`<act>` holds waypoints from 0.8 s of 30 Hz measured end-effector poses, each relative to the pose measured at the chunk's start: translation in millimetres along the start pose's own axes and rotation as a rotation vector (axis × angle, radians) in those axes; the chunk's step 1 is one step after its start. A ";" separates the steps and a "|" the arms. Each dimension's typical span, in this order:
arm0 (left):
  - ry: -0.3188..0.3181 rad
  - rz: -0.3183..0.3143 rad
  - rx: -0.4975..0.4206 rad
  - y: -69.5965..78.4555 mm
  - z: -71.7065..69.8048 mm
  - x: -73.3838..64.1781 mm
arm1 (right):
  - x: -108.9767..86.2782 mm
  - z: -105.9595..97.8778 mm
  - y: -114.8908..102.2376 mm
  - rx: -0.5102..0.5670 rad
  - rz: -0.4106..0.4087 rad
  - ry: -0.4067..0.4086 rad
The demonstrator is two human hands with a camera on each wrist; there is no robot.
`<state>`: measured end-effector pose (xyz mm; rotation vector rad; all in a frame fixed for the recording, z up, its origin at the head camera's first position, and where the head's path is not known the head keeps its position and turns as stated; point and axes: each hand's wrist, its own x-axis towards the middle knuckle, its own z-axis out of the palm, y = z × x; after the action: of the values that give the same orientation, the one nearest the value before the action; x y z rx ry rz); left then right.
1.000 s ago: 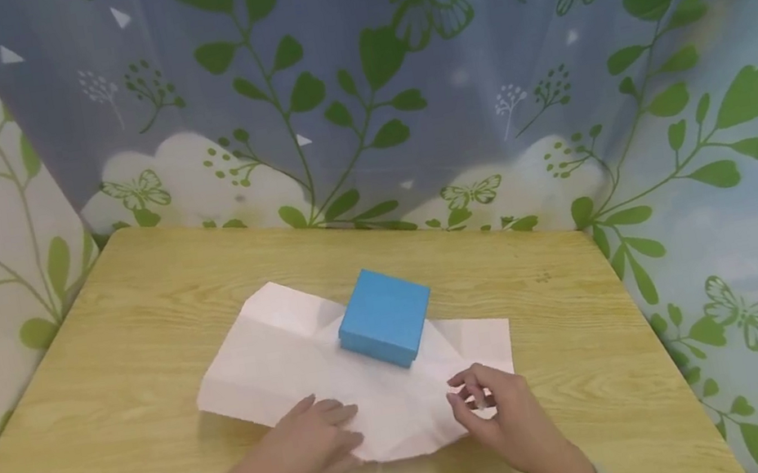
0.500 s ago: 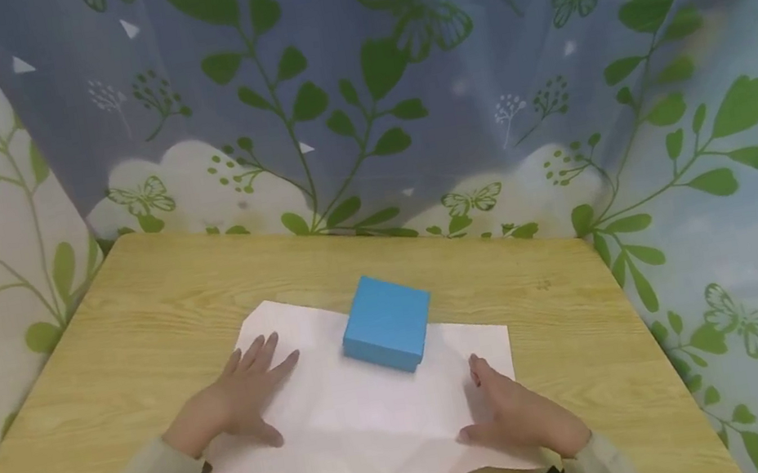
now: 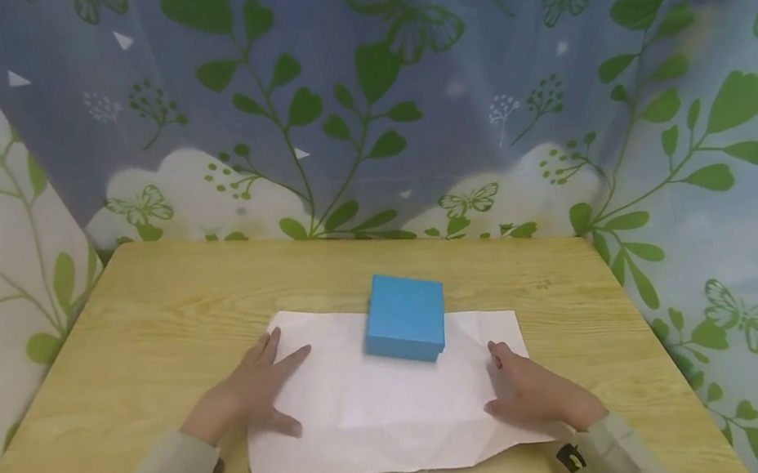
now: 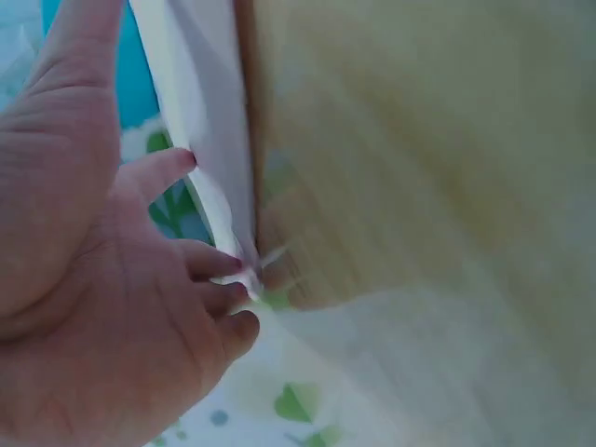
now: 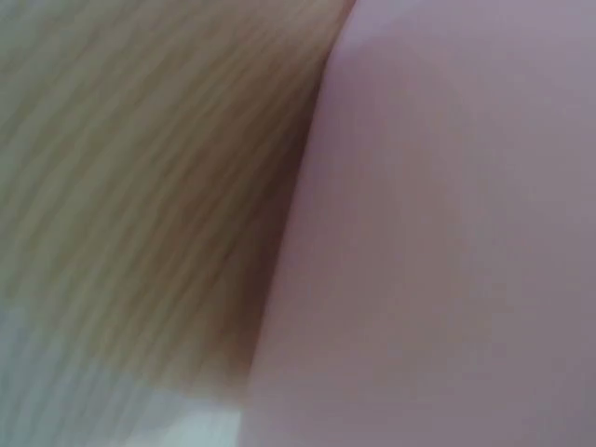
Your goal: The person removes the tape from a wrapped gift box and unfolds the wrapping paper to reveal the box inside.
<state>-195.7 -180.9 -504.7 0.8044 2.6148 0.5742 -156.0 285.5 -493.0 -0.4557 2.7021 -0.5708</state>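
Note:
A creased sheet of pale pink paper (image 3: 369,412) lies flat on the wooden table, and a blue square box (image 3: 405,317) sits on its far edge. At the paper's left side my left hand (image 3: 251,393) rests with fingers and thumb spread wide. In the left wrist view, the fingers of that left hand (image 4: 130,289) reach the edge of the paper (image 4: 214,121). My right hand (image 3: 537,389) is on the paper's right side, its thumb and index finger held apart. The right wrist view shows paper (image 5: 447,223) beside wood, with no fingers visible.
The wooden table (image 3: 159,304) reaches back to a curtain (image 3: 323,71) printed with leaves and butterflies, which also hangs along both sides. Cuffs of pale sleeves and dark wrist straps show near the front.
My left hand has gone from the paper's near edge to its left side and spread out. The right hand has shifted slightly rightward. The paper lies flatter, and it and the box have shifted right.

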 end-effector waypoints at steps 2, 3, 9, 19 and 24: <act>0.024 -0.012 0.011 -5.7 -4.1 4.8 | 0.1 -0.7 2.2 0.011 -0.019 -0.006; 0.032 -0.019 0.026 -9.1 -6.2 7.2 | -0.2 -0.9 2.7 0.021 -0.029 -0.012; 0.001 -0.055 0.068 -20.8 -17.3 15.3 | -3.6 1.3 4.7 0.063 -0.042 -0.037; 0.007 -0.122 0.195 -12.8 -22.2 8.7 | 0.6 2.8 13.5 0.041 -0.065 -0.048; 0.035 -0.094 0.141 -13.8 -27.8 14.1 | 8.1 -4.4 20.6 0.067 -0.093 0.007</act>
<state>-224.9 -190.6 -490.2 0.7138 2.7332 0.3851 -169.8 301.7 -500.3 -0.5651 2.6698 -0.6872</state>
